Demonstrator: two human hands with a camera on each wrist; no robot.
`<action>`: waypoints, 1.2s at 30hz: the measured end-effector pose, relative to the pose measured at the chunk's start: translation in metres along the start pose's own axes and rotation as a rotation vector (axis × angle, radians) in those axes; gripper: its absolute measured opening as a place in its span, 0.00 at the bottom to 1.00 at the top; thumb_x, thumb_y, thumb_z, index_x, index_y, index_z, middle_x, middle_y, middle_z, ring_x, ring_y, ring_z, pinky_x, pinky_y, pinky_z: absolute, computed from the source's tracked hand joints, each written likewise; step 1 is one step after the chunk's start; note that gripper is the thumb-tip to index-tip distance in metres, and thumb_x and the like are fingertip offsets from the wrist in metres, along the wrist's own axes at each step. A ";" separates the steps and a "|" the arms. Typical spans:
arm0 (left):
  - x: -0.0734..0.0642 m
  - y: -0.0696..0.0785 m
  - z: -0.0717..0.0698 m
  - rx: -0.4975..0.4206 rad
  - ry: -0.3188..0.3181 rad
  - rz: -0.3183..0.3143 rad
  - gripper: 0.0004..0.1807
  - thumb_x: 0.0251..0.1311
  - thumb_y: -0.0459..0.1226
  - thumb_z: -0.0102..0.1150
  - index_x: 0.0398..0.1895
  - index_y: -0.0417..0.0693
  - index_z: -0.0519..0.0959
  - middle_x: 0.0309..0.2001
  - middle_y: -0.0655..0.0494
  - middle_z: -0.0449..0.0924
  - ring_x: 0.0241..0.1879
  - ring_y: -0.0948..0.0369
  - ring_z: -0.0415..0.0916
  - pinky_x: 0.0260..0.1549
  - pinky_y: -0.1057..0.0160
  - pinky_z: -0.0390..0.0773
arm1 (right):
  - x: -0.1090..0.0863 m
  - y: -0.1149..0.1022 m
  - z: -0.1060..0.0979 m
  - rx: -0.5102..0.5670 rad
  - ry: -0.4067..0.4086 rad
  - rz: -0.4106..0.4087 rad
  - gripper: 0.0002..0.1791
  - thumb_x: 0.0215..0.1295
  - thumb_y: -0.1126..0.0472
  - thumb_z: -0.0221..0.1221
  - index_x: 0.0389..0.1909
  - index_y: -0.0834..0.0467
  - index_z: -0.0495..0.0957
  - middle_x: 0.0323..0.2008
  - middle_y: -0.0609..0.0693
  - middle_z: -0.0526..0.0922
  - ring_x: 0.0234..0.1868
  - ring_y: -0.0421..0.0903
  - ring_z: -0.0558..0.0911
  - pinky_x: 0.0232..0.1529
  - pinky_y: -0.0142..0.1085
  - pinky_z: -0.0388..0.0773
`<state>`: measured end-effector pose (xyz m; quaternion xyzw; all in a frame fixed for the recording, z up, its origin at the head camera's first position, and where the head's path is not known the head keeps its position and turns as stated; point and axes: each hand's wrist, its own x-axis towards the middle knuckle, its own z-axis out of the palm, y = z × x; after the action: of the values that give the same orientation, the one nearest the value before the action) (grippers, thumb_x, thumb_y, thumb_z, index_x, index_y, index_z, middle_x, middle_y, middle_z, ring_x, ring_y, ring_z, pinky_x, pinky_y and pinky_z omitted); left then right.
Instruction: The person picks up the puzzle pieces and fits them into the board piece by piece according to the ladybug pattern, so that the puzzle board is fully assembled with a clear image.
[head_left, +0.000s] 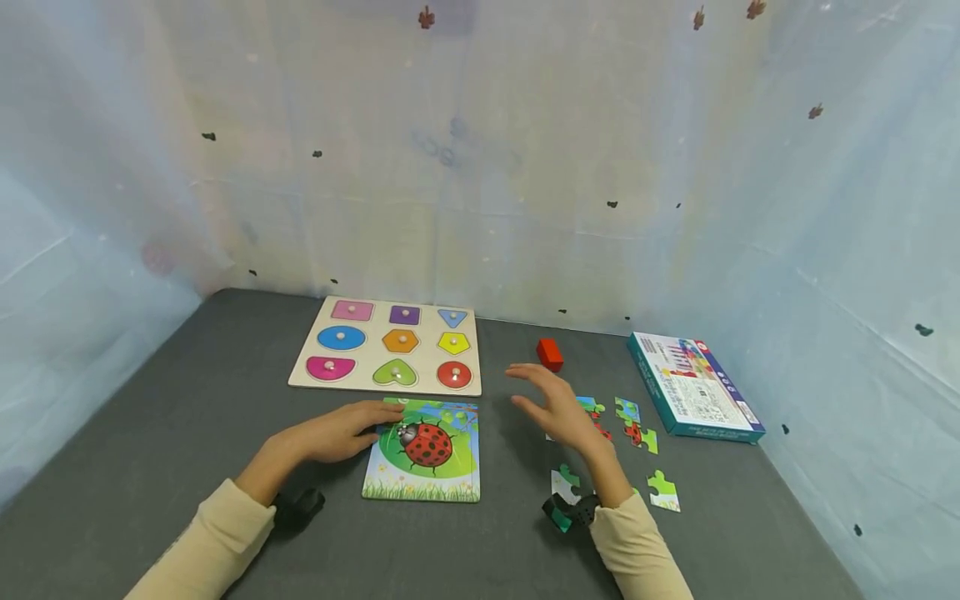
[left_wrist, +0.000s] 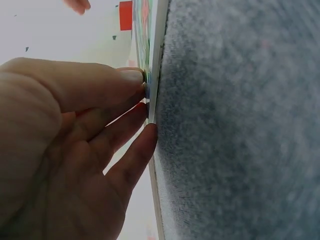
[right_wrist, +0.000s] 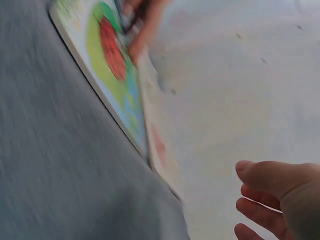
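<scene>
The ladybug picture board (head_left: 461,479), a square panel with a red spotted ladybug on a green leaf, lies flat on the dark table. My left hand (head_left: 341,432) rests at its upper left edge, fingertips on the picture. In the left wrist view, the thumb and fairly straight fingers (left_wrist: 132,157) touch the board's edge (left_wrist: 159,35). My right hand (head_left: 561,412) hovers to the right of the board, fingers spread and holding nothing; the right wrist view shows the thumb and fingers (right_wrist: 262,217) apart. Loose jigsaw pieces (head_left: 664,493) lie beneath and beside the right forearm, some partly hidden.
Behind the ladybug board lies a wooden shape board (head_left: 360,343) with colourful knobbed shapes. A red block (head_left: 550,355) sits to its right. A teal-edged box (head_left: 697,387) lies at the right side of the table. Pale curtain sheeting (head_left: 480,167) hangs behind.
</scene>
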<state>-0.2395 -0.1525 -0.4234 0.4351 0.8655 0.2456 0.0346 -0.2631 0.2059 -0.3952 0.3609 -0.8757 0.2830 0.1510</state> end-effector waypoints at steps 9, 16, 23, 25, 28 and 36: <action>0.001 0.002 0.000 -0.003 -0.015 -0.094 0.23 0.64 0.26 0.46 0.63 0.36 0.66 0.63 0.42 0.66 0.63 0.45 0.62 0.58 0.44 0.62 | -0.018 0.027 -0.038 -0.026 0.064 0.199 0.29 0.58 0.68 0.62 0.61 0.63 0.68 0.64 0.60 0.64 0.62 0.57 0.66 0.54 0.53 0.70; 0.005 0.003 0.000 -0.053 -0.017 -0.136 0.26 0.65 0.25 0.43 0.67 0.35 0.57 0.64 0.43 0.65 0.64 0.47 0.60 0.59 0.45 0.61 | -0.030 0.047 -0.048 -0.033 0.048 0.265 0.30 0.57 0.72 0.61 0.62 0.65 0.65 0.63 0.63 0.64 0.62 0.60 0.66 0.55 0.55 0.68; 0.005 0.001 0.001 -0.076 -0.021 -0.132 0.26 0.65 0.24 0.41 0.67 0.33 0.56 0.64 0.42 0.65 0.65 0.46 0.60 0.59 0.45 0.60 | -0.042 0.065 -0.051 0.003 -0.016 0.312 0.31 0.56 0.76 0.58 0.63 0.67 0.63 0.62 0.65 0.64 0.63 0.62 0.64 0.57 0.57 0.64; 0.005 0.002 0.000 -0.079 -0.020 -0.140 0.26 0.65 0.24 0.41 0.67 0.35 0.57 0.64 0.43 0.65 0.65 0.47 0.60 0.60 0.46 0.60 | -0.044 0.068 -0.051 0.006 -0.036 0.329 0.32 0.56 0.77 0.57 0.64 0.67 0.63 0.62 0.65 0.65 0.62 0.63 0.65 0.58 0.56 0.63; 0.005 0.002 0.000 -0.079 -0.020 -0.143 0.25 0.65 0.25 0.42 0.67 0.35 0.58 0.64 0.43 0.65 0.64 0.47 0.60 0.60 0.45 0.60 | -0.049 0.069 -0.053 0.011 -0.068 0.345 0.31 0.57 0.76 0.57 0.63 0.68 0.63 0.61 0.67 0.65 0.61 0.64 0.65 0.58 0.57 0.63; 0.004 0.004 -0.001 -0.068 -0.010 -0.114 0.26 0.64 0.24 0.42 0.66 0.34 0.59 0.63 0.41 0.66 0.64 0.45 0.61 0.58 0.45 0.61 | -0.060 0.081 -0.049 -0.066 -0.159 0.355 0.26 0.59 0.69 0.59 0.59 0.69 0.67 0.58 0.67 0.69 0.59 0.66 0.67 0.56 0.60 0.62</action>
<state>-0.2391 -0.1480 -0.4202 0.3850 0.8799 0.2702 0.0678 -0.2769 0.3150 -0.4154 0.2166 -0.9437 0.2467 0.0410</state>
